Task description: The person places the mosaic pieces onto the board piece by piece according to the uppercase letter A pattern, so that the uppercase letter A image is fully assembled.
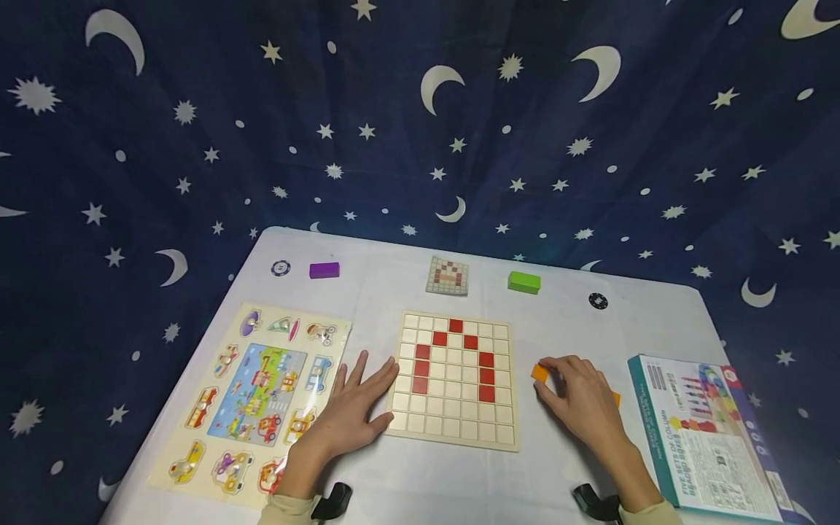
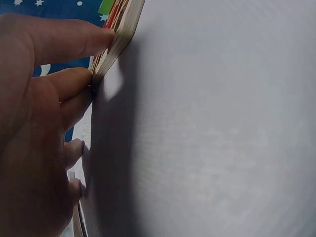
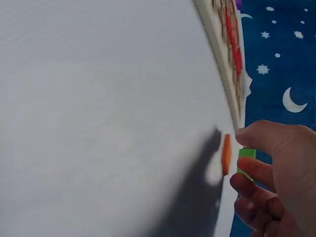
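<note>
My left hand [image 1: 354,415] lies with its fingers spread on the white table, left of a pale wooden grid board [image 1: 436,419]. Its thumb and index finger touch the board's left edge, and the left wrist view shows fingertips [image 2: 106,39] against that edge. Red squares [image 1: 486,376] form an arch on the grid. To the board's right, my right hand [image 1: 580,397] reaches over an orange tile [image 1: 539,372]. In the right wrist view that tile [image 3: 226,154] appears flat on the table, with a gap between thumb and index finger. Another orange piece [image 1: 617,399] is mostly hidden behind the hand.
A picture puzzle board [image 1: 219,350] lies at left, a boxed game [image 1: 715,452] at right. Along the back sit a purple block [image 1: 324,270], a patterned card [image 1: 448,276], a green block [image 1: 523,283] and two round chips [image 1: 281,268]. A starry curtain [image 1: 394,87] hangs behind.
</note>
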Motion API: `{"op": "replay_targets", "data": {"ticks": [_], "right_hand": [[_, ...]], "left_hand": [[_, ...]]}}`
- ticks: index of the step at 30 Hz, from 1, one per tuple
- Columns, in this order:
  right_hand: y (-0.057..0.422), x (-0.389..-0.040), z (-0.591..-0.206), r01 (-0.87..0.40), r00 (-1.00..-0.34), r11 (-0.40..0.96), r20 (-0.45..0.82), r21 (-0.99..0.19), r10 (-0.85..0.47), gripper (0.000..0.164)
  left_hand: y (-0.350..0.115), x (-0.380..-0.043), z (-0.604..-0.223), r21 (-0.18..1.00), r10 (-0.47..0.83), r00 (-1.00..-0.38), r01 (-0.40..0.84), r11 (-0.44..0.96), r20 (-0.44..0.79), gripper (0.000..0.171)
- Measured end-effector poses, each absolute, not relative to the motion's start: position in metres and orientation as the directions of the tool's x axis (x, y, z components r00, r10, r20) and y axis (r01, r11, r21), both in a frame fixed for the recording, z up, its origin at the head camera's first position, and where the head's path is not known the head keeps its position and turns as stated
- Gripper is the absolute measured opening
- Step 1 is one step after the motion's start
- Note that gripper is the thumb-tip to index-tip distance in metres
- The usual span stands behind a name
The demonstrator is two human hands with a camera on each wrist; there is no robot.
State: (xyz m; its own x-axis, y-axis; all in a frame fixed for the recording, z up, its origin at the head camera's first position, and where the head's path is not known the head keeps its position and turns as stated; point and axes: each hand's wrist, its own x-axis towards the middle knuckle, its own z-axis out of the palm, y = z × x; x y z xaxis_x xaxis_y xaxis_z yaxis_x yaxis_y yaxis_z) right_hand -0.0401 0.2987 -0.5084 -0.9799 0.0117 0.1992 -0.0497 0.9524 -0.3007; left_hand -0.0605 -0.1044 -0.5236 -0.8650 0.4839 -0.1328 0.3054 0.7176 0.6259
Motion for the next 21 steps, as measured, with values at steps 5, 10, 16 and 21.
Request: {"op": "replay_targets", "data": {"ticks": [5, 10, 16, 21], "right_hand": [[0.303, -0.038, -0.516, -0.064, -0.979, 0.949, 0.205, -0.308, 0.001, 0.031], [0.303, -0.043, -0.515, -0.063, -0.977, 0.944, 0.213, -0.324, 0.008, 0.027], [0.293, -0.053, -0.51, -0.056, -0.977, 0.927, 0.212, -0.37, 0.025, 0.026], [0.253, -0.064, -0.509, -0.212, -0.961, 0.89, 0.254, -0.403, -0.114, 0.025]], "left_hand": [[-0.106, -0.061, -0.524, 0.618, 0.484, -0.863, 0.305, 0.725, -0.142, 0.076], [-0.105, -0.061, -0.526, 0.616, 0.483, -0.863, 0.301, 0.728, -0.148, 0.076], [-0.104, -0.061, -0.526, 0.617, 0.489, -0.86, 0.308, 0.724, -0.144, 0.076], [-0.105, -0.061, -0.525, 0.616, 0.485, -0.863, 0.307, 0.725, -0.141, 0.076]]}}
